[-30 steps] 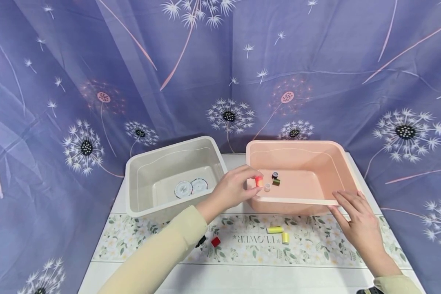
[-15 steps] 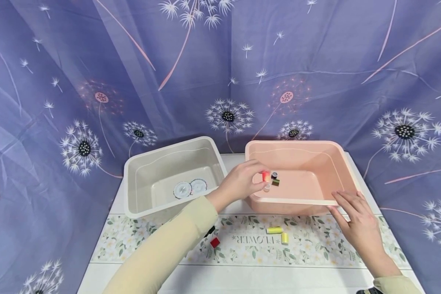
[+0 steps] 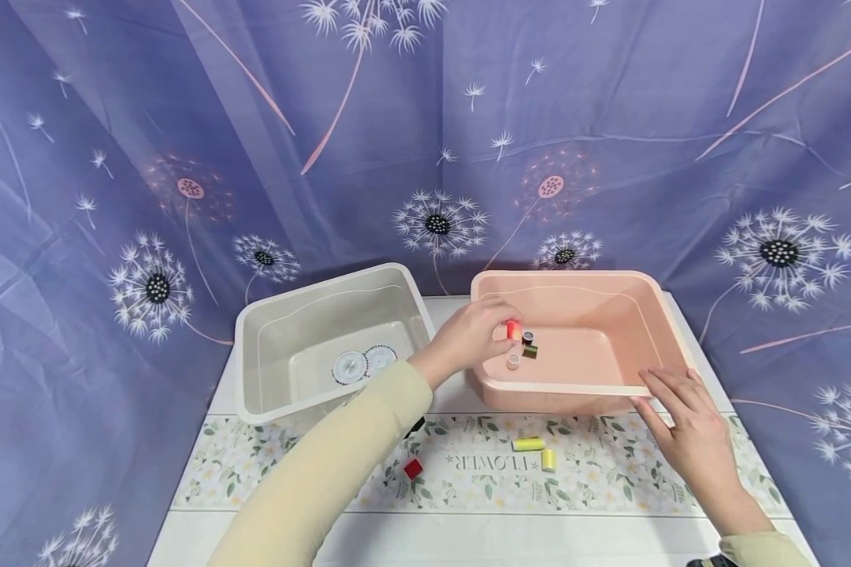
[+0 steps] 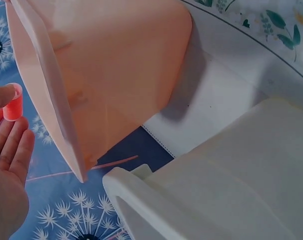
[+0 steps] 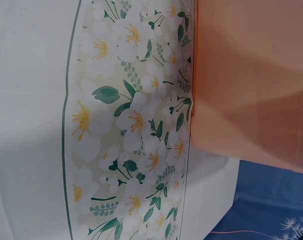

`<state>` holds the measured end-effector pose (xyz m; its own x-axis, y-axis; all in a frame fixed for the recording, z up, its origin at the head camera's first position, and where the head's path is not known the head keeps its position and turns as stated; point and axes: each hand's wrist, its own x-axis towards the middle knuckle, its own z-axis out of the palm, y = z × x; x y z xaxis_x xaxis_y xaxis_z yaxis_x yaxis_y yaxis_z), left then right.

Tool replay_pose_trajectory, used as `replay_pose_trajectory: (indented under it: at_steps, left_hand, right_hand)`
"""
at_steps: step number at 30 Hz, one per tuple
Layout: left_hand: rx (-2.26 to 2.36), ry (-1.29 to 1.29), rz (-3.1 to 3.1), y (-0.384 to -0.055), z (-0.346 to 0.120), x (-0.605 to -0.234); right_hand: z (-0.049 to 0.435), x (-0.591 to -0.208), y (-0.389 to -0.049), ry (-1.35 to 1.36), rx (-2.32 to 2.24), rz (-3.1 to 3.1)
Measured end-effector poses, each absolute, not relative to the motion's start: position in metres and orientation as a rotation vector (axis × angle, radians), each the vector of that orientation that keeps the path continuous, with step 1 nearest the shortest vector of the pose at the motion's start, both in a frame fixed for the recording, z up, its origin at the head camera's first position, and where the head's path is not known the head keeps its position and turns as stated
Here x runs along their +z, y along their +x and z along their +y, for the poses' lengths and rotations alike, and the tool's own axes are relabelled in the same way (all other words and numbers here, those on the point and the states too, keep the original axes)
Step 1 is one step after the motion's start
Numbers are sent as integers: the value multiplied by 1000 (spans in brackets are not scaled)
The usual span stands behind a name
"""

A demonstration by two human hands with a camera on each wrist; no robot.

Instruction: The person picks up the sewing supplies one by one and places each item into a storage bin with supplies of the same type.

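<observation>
My left hand point(image 3: 471, 335) pinches a coral-red thread spool point(image 3: 514, 329) between thumb and fingers, over the left end of the pink bin point(image 3: 574, 388). The same spool point(image 4: 13, 106) shows upright at the fingertips in the left wrist view. Inside that bin, below the hand, lie a white spool point(image 3: 514, 361), a black spool point(image 3: 528, 338) and an olive-green spool point(image 3: 530, 352). At the bin's front right corner, my right hand point(image 3: 688, 421) holds the rim, fingers over it and thumb against the outside. The right wrist view does not show the hand.
To the left stands a grey bin point(image 3: 255, 413) with two round pin wheels point(image 3: 350, 367) in it. Two yellow spools point(image 3: 528, 445) and a red spool point(image 3: 414, 469) lie on the flowered strip. A black object point(image 3: 415, 428) is partly hidden by the left sleeve.
My left hand has carried the coral-red spool a little to the right and farther into the pink bin, uncovering the white spool more. The right hand stays on the rim.
</observation>
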<state>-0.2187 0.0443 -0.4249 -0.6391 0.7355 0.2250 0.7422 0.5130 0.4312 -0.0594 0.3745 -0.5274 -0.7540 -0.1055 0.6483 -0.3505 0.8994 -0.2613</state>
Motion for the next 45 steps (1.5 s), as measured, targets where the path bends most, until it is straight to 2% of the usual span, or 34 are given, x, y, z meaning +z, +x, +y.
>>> replay_pose_trajectory:
  at_steps: [45]
  left_hand:
    - [-444, -1319, -2919, -260, 71, -438]
  right_hand:
    - [374, -527, -60, 328, 490, -2371]
